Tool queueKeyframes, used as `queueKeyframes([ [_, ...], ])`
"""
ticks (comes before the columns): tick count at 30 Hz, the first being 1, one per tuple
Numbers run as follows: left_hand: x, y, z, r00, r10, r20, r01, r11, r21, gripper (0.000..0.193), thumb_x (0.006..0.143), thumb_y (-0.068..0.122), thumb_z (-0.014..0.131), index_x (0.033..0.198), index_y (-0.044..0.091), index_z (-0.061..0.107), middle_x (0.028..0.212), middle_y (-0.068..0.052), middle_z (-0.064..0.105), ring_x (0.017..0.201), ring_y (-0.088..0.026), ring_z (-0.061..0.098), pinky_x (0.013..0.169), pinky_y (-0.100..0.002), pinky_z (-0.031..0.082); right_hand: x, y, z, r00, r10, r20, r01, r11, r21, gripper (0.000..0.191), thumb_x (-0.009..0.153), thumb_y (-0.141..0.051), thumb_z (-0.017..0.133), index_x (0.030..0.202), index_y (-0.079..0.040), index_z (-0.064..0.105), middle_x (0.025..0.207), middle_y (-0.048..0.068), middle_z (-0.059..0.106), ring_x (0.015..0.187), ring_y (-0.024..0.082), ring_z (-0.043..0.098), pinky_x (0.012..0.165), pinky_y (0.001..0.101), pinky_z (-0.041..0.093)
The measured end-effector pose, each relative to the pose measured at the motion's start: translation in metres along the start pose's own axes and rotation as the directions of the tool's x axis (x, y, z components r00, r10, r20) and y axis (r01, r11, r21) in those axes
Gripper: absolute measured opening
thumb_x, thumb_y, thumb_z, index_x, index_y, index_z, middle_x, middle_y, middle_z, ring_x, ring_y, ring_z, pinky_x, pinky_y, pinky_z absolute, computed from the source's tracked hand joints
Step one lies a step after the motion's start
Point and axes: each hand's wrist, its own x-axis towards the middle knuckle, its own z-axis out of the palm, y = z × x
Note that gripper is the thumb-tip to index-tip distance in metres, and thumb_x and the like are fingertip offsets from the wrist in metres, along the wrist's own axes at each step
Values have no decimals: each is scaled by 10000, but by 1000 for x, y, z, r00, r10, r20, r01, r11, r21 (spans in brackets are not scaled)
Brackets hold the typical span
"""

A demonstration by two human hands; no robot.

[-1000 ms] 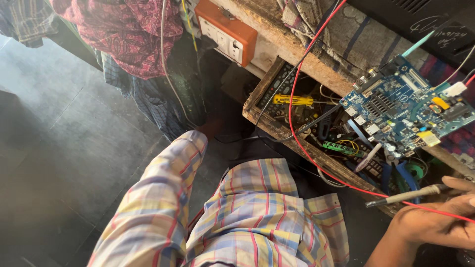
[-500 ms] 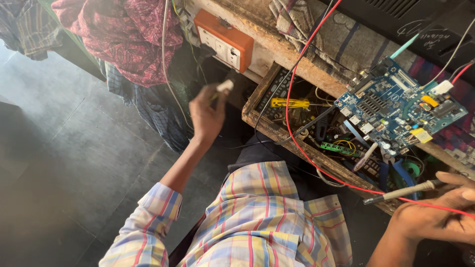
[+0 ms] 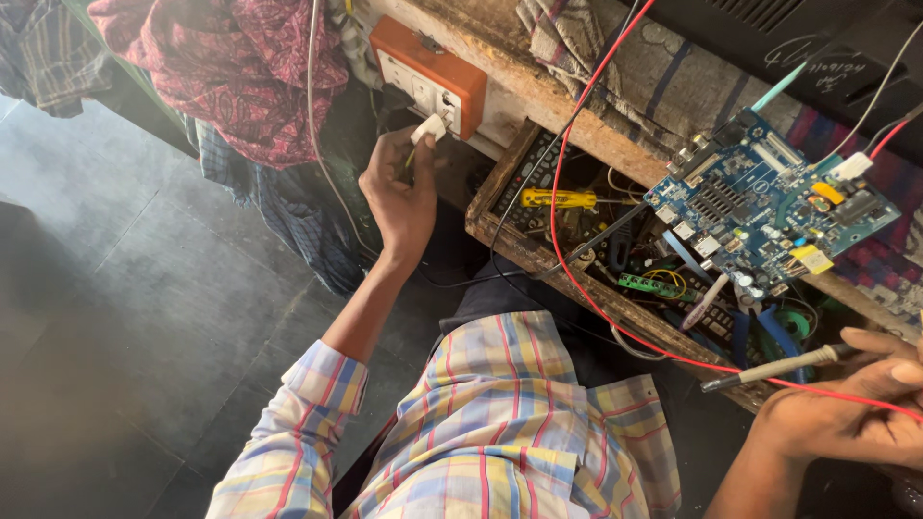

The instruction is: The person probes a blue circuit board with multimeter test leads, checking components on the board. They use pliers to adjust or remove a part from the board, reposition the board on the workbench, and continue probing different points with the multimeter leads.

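Grey tiled floor [image 3: 115,317] (wooden bench [image 3: 538,91])

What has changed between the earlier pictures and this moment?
The left hand came into view and rose up and to the right; it now holds a small white plug at the orange socket box. The right hand kept its place low on the right, holding the probe with the red wire. The blue circuit board and the wooden drawer stayed as they were.
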Motion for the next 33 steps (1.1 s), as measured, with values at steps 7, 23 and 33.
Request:
queueKeyframes([
  [7, -1, 0, 1, 999, -37, 10, 36, 996, 86, 170, 1010, 54, 693, 1132, -64, 675, 940, -103, 762, 832, -103, 735, 710, -257, 588, 7, -7, 0, 998, 61, -22, -62, 997, -41, 385, 1276, -189, 410, 1234, 168, 548, 986, 204, 634, 761, 161, 542, 666, 227, 375],
  [23, 21, 9, -23, 955, 287, 72, -289, 855, 431, 173, 988, 142, 761, 1060, -7, 715, 874, -137, 730, 695, -178, 686, 605, -302, 521, 14, -17, 5, 999, -41, 6, 41, 999, -3, 322, 1273, -174, 427, 1179, 132, 464, 1271, 271, 596, 863, 213, 601, 736, 259, 459],
  [33, 50, -12, -45, 944, 251, 216, -329, 782, 529, 221, 917, 98, 806, 1076, -26, 715, 813, -170, 680, 693, -311, 640, 671, -426, 492, 9, -10, -2, 999, -20, -26, 19, 1000, -16, 334, 1275, -147, 447, 1086, 126, 474, 989, 222, 601, 795, 237, 593, 667, 276, 394],
])
